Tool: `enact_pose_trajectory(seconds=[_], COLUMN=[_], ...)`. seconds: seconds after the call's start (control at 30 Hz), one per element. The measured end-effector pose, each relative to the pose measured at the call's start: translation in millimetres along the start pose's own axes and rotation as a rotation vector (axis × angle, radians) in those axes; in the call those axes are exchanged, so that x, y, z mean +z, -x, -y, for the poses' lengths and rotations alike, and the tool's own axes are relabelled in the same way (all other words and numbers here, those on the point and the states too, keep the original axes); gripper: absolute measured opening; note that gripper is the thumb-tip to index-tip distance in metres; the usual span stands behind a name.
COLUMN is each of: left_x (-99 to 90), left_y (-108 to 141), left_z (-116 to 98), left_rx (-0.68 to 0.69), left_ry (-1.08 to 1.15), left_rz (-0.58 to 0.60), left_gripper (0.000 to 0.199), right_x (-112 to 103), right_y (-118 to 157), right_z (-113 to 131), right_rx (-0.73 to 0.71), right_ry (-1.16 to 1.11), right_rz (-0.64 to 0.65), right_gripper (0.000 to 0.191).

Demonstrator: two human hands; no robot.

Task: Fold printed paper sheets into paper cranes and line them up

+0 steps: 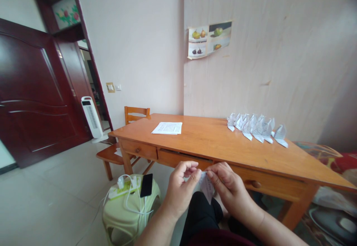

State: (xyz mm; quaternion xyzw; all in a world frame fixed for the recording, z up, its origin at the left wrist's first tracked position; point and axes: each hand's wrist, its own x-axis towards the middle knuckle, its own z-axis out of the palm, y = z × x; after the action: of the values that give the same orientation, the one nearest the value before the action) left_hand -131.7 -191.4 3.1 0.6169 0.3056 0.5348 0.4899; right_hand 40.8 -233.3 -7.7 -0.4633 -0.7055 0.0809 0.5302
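A small folded piece of printed paper (206, 187) hangs between my two hands, above my lap and in front of the table edge. My right hand (227, 183) pinches its upper edge between thumb and fingers. On the other side, my left hand (182, 184) has its fingers curled and its thumb tip at the paper's upper left corner. Part of the paper is hidden behind the fingers. Folded paper pieces (255, 127), several of them, stand in a cluster at the table's right end. A stack of printed sheets (167, 128) lies flat toward the left.
The wooden table (203, 134) has drawers along its front. At lower left, a green plastic stool (131, 216) bears a power strip (122, 189), white cables and a black phone (146, 185). A wooden chair (110, 154) and a white tower appliance (92, 119) stand farther left.
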Motion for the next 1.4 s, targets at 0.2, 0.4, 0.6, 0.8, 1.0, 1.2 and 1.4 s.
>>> enact_pose_trajectory(seconds=[0.2, 0.4, 0.6, 0.8, 1.0, 1.2, 1.4], left_x=[-1.7, -3.3, -3.5, -1.5, 1.1, -0.2, -2.5], left_y=[0.4, 1.1, 1.9, 3.4, 2.8, 0.8, -0.7], left_z=[-4.9, 0.0, 4.0, 9.6, 8.0, 9.6, 12.2], left_rx=[0.105, 0.091, 0.116, -0.008, -0.16, -0.173, -0.117], left_ry=[-0.178, -0.217, -0.305, -0.233, -0.073, -0.017, -0.094], left_rz=[0.101, 0.096, 0.138, 0.196, 0.238, 0.222, 0.234], left_gripper=[0.015, 0.02, 0.024, 0.026, 0.029, 0.026, 0.028], right_x=[5.1, 6.5, 0.3, 3.0, 5.4, 10.4, 13.1], right_y=[3.0, 4.1, 0.0, 3.0, 6.0, 6.7, 6.5], right_z=[-1.2, -6.7, 1.8, 1.2, -9.1, -14.1, -19.0], right_rx=[0.125, 0.161, 0.115, 0.194, 0.288, 0.347, 0.44], right_ry=[-0.088, -0.072, 0.001, -0.099, -0.181, -0.318, -0.518], right_rz=[-0.001, 0.061, 0.134, 0.117, 0.108, 0.118, 0.164], right_gripper=[0.021, 0.027, 0.025, 0.029, 0.033, 0.036, 0.039])
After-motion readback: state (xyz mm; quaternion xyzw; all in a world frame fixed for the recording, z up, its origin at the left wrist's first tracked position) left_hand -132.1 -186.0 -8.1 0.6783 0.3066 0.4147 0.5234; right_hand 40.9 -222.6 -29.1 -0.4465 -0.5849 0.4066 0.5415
